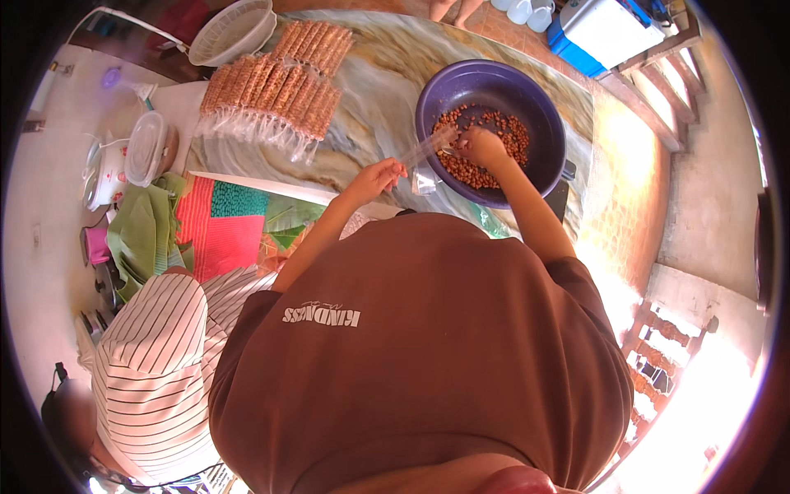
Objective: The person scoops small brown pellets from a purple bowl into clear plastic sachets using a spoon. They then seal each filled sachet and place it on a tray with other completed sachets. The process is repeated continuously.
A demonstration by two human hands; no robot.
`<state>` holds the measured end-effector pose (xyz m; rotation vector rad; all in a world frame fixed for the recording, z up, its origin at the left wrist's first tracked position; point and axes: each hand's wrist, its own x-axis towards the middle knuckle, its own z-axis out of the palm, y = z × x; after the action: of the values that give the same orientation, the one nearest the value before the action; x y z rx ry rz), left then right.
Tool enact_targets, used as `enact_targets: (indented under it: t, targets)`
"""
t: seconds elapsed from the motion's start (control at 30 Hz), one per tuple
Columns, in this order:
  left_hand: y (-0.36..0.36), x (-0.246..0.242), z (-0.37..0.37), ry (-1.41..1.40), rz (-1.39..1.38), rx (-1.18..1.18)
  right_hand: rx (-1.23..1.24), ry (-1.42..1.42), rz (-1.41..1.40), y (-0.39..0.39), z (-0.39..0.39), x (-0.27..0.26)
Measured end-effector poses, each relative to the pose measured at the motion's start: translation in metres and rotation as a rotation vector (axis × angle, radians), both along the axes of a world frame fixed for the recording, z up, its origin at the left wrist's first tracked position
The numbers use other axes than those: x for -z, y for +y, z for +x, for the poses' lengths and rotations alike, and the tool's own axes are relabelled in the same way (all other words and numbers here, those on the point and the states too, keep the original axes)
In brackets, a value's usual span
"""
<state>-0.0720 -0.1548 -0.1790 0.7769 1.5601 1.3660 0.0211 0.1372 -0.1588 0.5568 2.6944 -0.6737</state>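
Note:
A purple plastic basin (552, 123) holding loose reddish-brown nuts (475, 176) stands on the marble-patterned table. My left hand (378, 179) pinches one end of a narrow clear plastic bag (423, 148) at the basin's left. At the bag's other end, over the nuts, is my right hand (478, 147), closed around what looks like a small metal spoon, partly hidden by the fingers. Filled narrow plastic packs of nuts (271, 92) lie in rows at the table's back left. A small stack of clear plastic (424, 184) lies by the basin's near left rim.
A white plastic basket (231, 34) stands behind the packs. To the left are lidded containers (146, 148), green leaves (145, 228) and a red cloth (225, 244). A person in striped clothing (154, 370) is close at my left. A blue and white cooler (602, 37) stands beyond the table.

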Motion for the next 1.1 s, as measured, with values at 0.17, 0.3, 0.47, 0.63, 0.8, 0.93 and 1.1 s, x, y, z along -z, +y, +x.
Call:
enact_targets:
  t: [0.17, 0.3, 0.47, 0.63, 0.8, 0.93, 1.1]
  targets:
    - [-0.002, -0.002, 0.001, -0.004, 0.02, 0.013, -0.133, 0.06, 0.174, -0.008, -0.005, 0.034]
    - [-0.004, 0.004, 0.005, 0.013, 0.081, -0.001, -0.05, 0.218, 0.111, 0.005, 0.009, 0.019]
    - [-0.012, 0.015, 0.004, -0.043, 0.045, -0.033, 0.298, 0.634, -0.122, 0.048, 0.043, -0.034]
    - [-0.008, 0.003, 0.008, -0.055, 0.012, -0.039, 0.694, 0.963, -0.535, 0.078, 0.05, -0.003]
    - [-0.005, 0.006, 0.008, -0.006, -0.032, -0.013, 0.81, 0.93, -0.421, 0.078, 0.037, 0.052]
    - [-0.007, 0.01, 0.009, 0.036, -0.01, -0.085, 0.768, 0.836, -0.539, 0.036, 0.032, 0.071]
    - [-0.003, 0.004, 0.006, 0.075, 0.013, -0.073, 0.783, 0.724, -0.569, 0.036, 0.04, 0.057]
